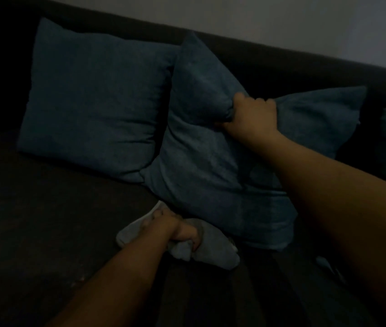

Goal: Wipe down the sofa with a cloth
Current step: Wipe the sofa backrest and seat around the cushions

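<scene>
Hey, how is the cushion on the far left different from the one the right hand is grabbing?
The left cushion leans flat and square against the sofa backrest, untouched; the middle cushion is gripped at its top edge by the right hand.
The left cushion keeps a smooth, even shape; the middle cushion is bunched and creased where fingers pinch it, and sits tilted.
The middle cushion overlaps the left cushion's lower right corner.
Both look the same dark blue fabric and similar in size.

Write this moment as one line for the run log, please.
left hand: grips cloth on sofa seat | right hand: grips middle cushion
</scene>
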Demonstrator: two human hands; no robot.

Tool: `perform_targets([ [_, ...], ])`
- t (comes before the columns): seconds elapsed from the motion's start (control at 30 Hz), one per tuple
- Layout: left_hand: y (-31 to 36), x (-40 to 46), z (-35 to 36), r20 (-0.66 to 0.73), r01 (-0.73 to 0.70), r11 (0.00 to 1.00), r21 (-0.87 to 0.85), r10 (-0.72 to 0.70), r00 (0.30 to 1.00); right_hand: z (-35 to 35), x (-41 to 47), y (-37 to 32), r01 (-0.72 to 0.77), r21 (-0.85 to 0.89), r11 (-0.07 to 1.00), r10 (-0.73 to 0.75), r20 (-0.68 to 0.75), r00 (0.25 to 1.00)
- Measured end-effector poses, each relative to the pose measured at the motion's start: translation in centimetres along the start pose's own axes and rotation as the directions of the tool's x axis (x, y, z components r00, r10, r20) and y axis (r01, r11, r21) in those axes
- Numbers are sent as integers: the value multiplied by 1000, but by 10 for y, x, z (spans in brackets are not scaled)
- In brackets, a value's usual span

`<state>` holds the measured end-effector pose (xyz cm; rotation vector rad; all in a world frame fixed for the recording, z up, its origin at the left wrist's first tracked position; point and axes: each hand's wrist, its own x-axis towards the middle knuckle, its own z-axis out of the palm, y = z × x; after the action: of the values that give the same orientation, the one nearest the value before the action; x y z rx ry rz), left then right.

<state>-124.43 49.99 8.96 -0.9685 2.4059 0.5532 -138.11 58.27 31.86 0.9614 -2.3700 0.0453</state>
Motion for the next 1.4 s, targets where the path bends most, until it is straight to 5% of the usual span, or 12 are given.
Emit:
perform_targets([
  [0.2, 2, -64, -7, -104, 19, 996, -84, -28, 994, -77, -36, 7, 87, 10, 996, -87, -31, 996],
  [0.43, -5, -135, -27, -116, -126, 946, -299, 95, 989, -178, -88, 35, 93, -10, 996, -93, -55, 994],
  [0.67, 13, -249, -80, -290, -189, 982, 5, 182, 940, -259, -143, 112, -184, 107, 977, 182, 31, 983],
  [0.87, 82, -309, -76, -177, -295, 922, 249, 343, 923, -303, -204, 197, -242, 90, 966, 240, 28, 970],
  [1.0, 145, -343, -47, -262, -286, 828, 482, 448, 855, -310, -242, 257, -235, 3, 972, 234, 52, 971],
  [1.23, 260, -384, 22, -97, -527, 773, 353, 590, 801, -301, -299, 353, -167, -81, 983, 178, 166, 970],
  [1.4, 323, -370, 66, -121, -559, 725, 403, 648, 752, -256, -321, 395, -143, -106, 984, 150, 68, 986],
])
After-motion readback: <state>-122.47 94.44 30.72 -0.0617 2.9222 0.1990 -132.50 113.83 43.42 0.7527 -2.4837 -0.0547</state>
